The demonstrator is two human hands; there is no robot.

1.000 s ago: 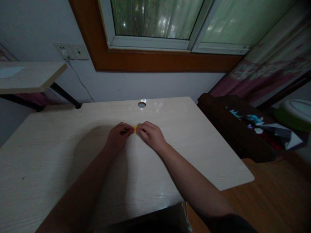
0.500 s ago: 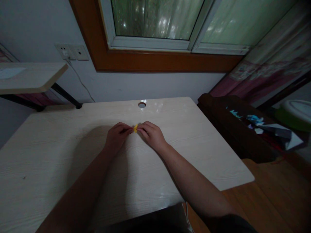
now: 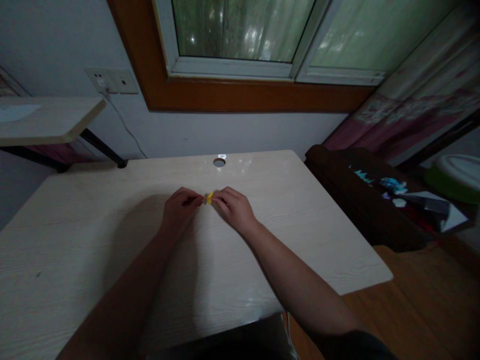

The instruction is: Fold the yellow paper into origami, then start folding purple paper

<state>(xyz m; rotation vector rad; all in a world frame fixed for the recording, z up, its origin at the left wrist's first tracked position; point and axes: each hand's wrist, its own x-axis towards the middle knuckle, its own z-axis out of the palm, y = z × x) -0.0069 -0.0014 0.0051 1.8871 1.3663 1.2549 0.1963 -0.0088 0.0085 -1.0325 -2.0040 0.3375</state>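
Note:
Between my fingertips is a small yellow folded piece (image 3: 209, 198), which looks like paper, just above or on the pale wood-grain desk (image 3: 232, 265). My left hand (image 3: 180, 206) pinches its left end with thumb and forefinger closed. From the other side, my right hand (image 3: 235, 206) grips the right end in a like pinch. The fingertips cover both ends of the piece, so only its middle shows. Both forearms reach in from the near edge, and the left one casts a broad shadow on the desk.
A round cable hole (image 3: 219, 162) sits near the desk's back edge. At the left stands a raised shelf (image 3: 48, 120) on black legs. A white cable (image 3: 125, 127) runs down from the wall socket. Beyond the right edge, a dark brown surface (image 3: 360, 200) holds paper scraps.
My left fingertips have shifted very slightly left along the yellow piece, and a bit more of it shows. The right hand has hardly moved.

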